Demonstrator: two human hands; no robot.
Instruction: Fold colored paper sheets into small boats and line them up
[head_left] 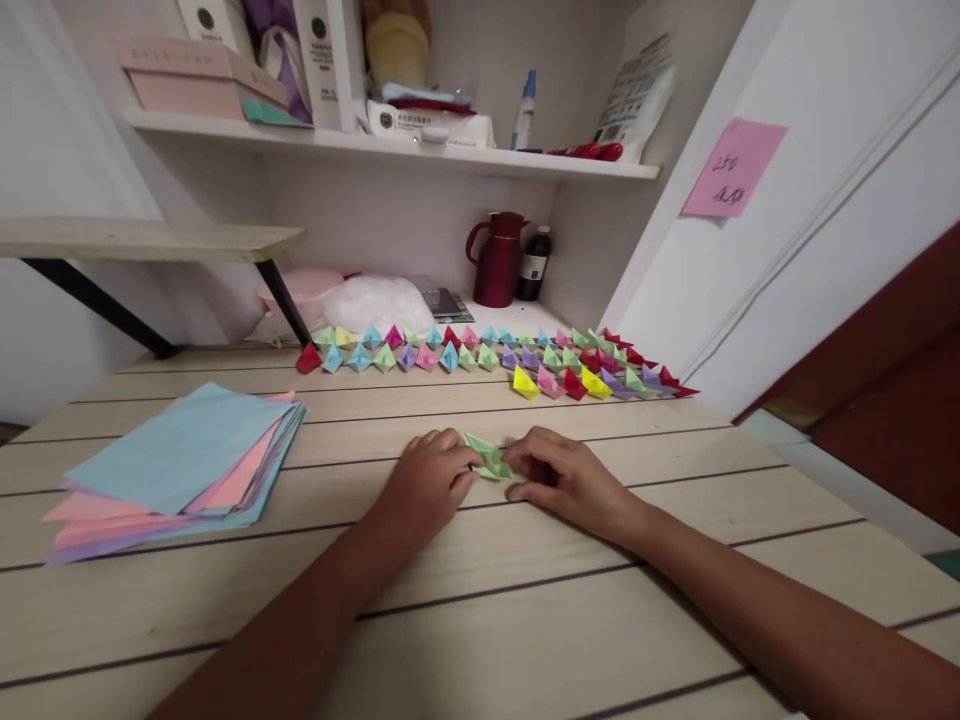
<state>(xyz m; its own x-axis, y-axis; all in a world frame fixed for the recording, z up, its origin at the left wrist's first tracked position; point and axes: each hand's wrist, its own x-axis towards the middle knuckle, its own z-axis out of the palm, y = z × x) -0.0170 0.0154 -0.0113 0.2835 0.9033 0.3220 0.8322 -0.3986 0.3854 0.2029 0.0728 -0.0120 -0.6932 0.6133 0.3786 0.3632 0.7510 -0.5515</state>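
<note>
A small light-green folded paper boat (491,462) is on the table between my two hands. My left hand (431,480) holds its left end, thumb and index finger closed at the paper. My right hand (574,478) is at its right side. The right index fingertip is at the boat's edge, while the thumb stays apart below it, leaving a gap between them. Beyond my hands stand rows of folded paper boats in several colours, among them a yellow boat (524,383) and a red boat (308,358).
A stack of coloured paper sheets (187,445) lies at left on the slatted table (480,620). A raised wooden shelf (150,238) on black legs stands behind it. At the back are a red thermos jug (498,260), a dark bottle (535,265) and a loaded white shelf (390,148).
</note>
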